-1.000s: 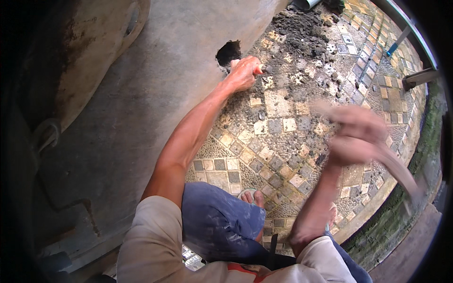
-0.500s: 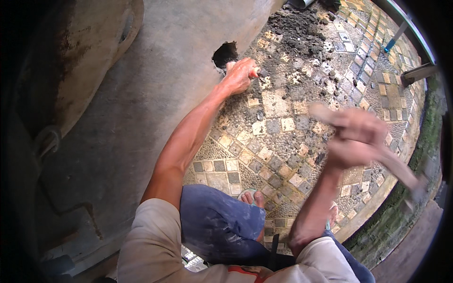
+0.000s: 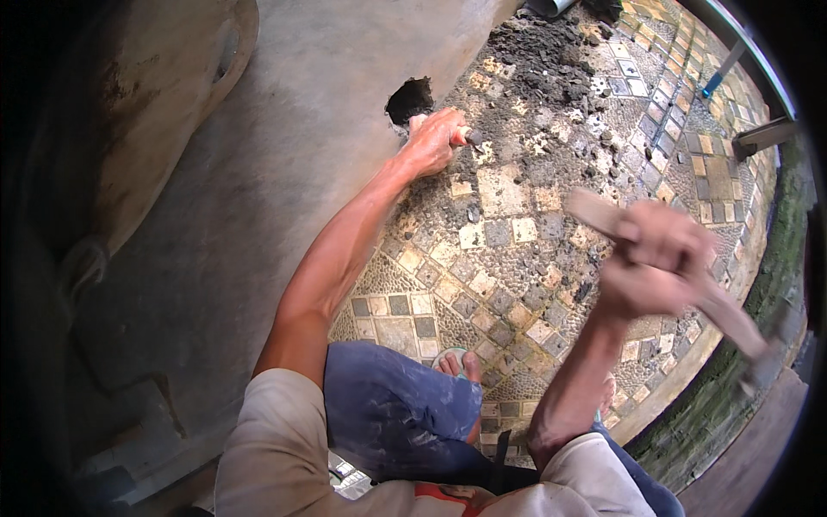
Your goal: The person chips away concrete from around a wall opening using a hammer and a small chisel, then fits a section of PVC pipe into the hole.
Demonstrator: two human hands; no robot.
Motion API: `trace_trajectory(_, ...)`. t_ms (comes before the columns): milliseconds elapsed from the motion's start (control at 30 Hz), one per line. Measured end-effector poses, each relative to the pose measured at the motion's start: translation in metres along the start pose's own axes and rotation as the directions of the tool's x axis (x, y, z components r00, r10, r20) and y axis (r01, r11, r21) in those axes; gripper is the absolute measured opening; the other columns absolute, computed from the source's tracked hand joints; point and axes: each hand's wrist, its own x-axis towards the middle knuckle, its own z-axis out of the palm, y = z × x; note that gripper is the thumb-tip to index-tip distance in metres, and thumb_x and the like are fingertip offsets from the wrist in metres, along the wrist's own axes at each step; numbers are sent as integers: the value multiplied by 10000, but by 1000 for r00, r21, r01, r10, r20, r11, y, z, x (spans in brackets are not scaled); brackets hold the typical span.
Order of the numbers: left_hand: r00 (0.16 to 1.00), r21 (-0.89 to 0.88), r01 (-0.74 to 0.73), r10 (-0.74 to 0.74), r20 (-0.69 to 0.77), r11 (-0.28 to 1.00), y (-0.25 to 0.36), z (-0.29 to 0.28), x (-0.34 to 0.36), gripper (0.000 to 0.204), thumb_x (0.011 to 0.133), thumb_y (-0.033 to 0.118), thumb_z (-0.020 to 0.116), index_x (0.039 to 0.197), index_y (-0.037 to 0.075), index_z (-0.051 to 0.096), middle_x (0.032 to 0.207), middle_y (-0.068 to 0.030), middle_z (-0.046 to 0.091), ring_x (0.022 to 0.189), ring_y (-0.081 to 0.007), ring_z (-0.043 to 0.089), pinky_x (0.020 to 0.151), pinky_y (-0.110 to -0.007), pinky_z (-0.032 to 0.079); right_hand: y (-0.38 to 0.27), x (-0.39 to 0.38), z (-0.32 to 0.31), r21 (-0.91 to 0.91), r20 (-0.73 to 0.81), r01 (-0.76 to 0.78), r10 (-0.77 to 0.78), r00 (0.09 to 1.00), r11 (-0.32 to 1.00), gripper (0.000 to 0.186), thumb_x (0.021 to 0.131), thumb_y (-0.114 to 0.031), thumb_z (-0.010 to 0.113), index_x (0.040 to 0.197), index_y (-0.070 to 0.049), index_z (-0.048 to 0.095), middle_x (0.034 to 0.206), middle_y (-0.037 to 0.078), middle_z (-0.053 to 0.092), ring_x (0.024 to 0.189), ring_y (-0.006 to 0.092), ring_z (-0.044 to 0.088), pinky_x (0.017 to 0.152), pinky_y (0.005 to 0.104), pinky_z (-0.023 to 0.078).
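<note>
My left hand (image 3: 431, 145) is wrapped around a chisel (image 3: 472, 136); its dark butt end sticks out past my fist, while the blade is hidden. The fist lies against the lower edge of a ragged dark hole (image 3: 409, 99) in the grey concrete wall (image 3: 284, 112). Out to the right, my right hand (image 3: 659, 258) grips the wooden handle of a hammer (image 3: 732, 319). Its head, slightly blurred, hangs back over the mossy strip at the right, well apart from the chisel.
Dark rubble (image 3: 547, 69) is heaped on the patterned tile floor (image 3: 504, 189) beyond the hole, with crumbs scattered nearer. A pipe end (image 3: 550, 7) shows at the top. Metal legs (image 3: 724, 69) stand at the far right, beside a mossy channel (image 3: 715, 405). My sandalled foot (image 3: 459, 362) is below.
Both hands hold nearly the same places. The hammer's handle looks less smeared now, and the chisel's butt end has turned or shifted slightly in my left fist.
</note>
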Motion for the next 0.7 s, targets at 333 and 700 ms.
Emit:
trace_trajectory(333,994,84,-26,17,105,996,-15,-1,-17,324,763,-117,539,984,108,612,945,-53,642,1017,-278,630,884,-441,371,-3,-47,-8,-392,-45,-675,719,693,625,280,1026,-250,638,811,-108,528,535,-53,402,396,73,423,348,270,368)
trace_trajectory(700,971,260,-181,130,200,948,-22,4,-59,141,827,138,714,959,138,665,1080,-57,655,1111,-240,615,967,-455,382,69,-97,-7,-446,-127,-895,988,87,21,234,1001,-205,665,868,-87,513,588,-48,456,414,79,383,365,296,327)
